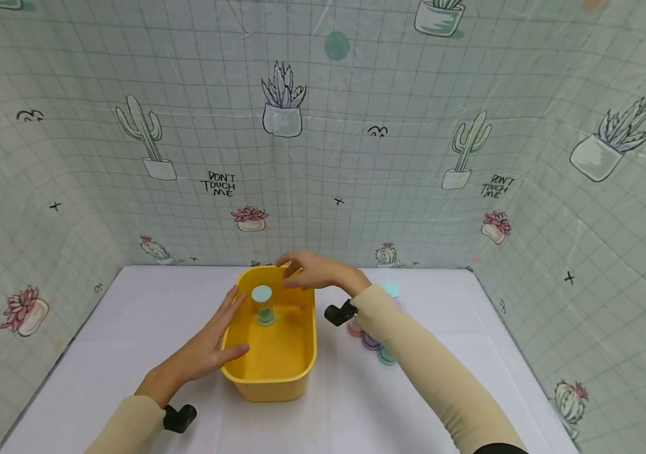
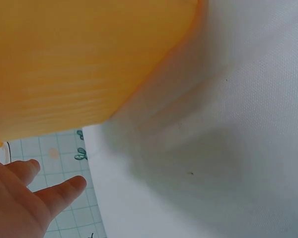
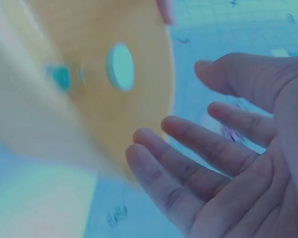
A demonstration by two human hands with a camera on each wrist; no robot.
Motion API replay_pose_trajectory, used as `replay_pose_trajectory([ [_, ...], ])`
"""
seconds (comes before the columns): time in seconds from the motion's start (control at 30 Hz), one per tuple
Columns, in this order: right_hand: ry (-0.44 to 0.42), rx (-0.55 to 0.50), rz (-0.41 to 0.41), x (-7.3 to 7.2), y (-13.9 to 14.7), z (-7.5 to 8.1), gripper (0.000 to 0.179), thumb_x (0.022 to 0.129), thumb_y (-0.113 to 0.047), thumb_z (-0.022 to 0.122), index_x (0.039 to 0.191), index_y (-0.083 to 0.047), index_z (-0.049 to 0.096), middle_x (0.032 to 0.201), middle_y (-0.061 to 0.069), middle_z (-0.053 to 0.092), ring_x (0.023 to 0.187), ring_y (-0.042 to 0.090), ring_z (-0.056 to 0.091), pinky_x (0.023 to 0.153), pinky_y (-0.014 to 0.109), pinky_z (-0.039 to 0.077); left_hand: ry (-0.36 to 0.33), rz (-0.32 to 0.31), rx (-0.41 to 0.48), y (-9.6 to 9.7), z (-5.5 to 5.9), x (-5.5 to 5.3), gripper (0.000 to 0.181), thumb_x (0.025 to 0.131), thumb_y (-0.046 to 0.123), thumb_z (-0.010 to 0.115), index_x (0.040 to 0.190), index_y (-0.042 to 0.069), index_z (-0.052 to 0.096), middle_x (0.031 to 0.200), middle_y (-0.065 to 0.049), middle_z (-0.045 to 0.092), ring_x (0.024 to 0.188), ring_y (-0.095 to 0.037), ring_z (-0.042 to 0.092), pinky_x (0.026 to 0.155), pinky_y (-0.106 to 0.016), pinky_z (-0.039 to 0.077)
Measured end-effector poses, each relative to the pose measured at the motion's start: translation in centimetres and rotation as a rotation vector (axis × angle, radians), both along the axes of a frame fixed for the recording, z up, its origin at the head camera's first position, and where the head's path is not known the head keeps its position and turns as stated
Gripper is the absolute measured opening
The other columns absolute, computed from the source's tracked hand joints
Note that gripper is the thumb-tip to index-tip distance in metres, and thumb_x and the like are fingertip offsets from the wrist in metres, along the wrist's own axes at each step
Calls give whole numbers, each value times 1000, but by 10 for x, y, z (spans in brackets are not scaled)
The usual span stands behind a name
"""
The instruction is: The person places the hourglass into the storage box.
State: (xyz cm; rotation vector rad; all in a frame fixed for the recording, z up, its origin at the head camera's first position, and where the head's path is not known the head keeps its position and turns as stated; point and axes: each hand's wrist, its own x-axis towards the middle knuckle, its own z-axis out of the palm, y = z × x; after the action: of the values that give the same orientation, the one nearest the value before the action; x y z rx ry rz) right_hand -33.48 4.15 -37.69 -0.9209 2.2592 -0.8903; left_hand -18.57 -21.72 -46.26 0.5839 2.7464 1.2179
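Note:
A yellow plastic bin (image 1: 274,372) stands on the table, with a small hourglass (image 1: 264,309) upright inside it near the left wall. The hourglass has pale blue-green caps and green sand in its lower part. My left hand (image 1: 209,347) lies along the bin's left rim, fingers fairly straight and thumb reaching over the edge. Above the far right corner of the bin is my right hand (image 1: 314,271), its fingers loosely bent and nothing between them. In the right wrist view, the palm of that right hand (image 3: 223,163) is bare, with the hourglass (image 3: 120,67) a short way off.
Several more hourglasses (image 1: 387,355) with red, purple and green caps are on the white table (image 1: 187,429), right of the bin and partly hidden by my right sleeve. A patterned cloth (image 1: 323,164) hangs behind and at both sides.

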Motion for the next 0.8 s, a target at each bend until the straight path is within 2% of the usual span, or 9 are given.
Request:
replay_pose_trajectory([
  [0.1, 58, -37, -18, -5, 30, 7, 54, 101, -20, 63, 151, -5, 47, 145, 24, 58, 129, 37, 63, 98, 40, 60, 5, -2, 12, 1, -1, 0, 91, 97, 42, 64, 167, 14, 13, 174, -15, -6, 156, -53, 10, 114, -78, 21],
  [0.23, 143, -38, -117, -11, 76, 12, 57, 100, -22, 65, 151, -6, 47, 147, 22, 57, 130, 38, 62, 103, 45, 57, 20, -2, 11, 1, -1, 2, 90, 98, 41, 64, 167, 14, 13, 174, -15, -5, 155, -54, 11, 114, -78, 22],
  [0.37, 195, -14, -208, -15, 121, 8, 58, 98, -24, 66, 151, -6, 48, 148, 20, 56, 130, 41, 60, 105, 50, 54, 24, -1, 6, 1, 0, 1, 90, 98, 41, 64, 166, 14, 13, 174, -15, -6, 155, -54, 11, 114, -78, 22],
  [0.57, 183, 33, -292, -15, 179, -11, 65, 98, -27, 66, 153, -2, 43, 153, 28, 48, 138, 51, 49, 112, 60, 45, 36, -1, -8, 1, 0, 0, 89, 98, 40, 64, 167, 14, 13, 174, -16, -6, 155, -54, 9, 114, -78, 20],
  [0.73, 174, 77, -357, -16, 207, -38, 71, 98, -29, 67, 155, 2, 38, 154, 32, 44, 139, 52, 47, 108, 63, 48, 44, -5, -1, 3, 1, 0, 90, 97, 39, 65, 166, 13, 14, 174, -15, -6, 156, -53, 9, 114, -78, 20],
  [0.8, 124, 81, -376, -15, 214, -50, 74, 99, -31, 66, 156, 3, 35, 155, 34, 42, 139, 52, 47, 106, 61, 51, 44, -11, -5, 4, 1, 0, 90, 98, 39, 65, 166, 11, 14, 174, -15, -6, 156, -53, 9, 114, -79, 20],
])
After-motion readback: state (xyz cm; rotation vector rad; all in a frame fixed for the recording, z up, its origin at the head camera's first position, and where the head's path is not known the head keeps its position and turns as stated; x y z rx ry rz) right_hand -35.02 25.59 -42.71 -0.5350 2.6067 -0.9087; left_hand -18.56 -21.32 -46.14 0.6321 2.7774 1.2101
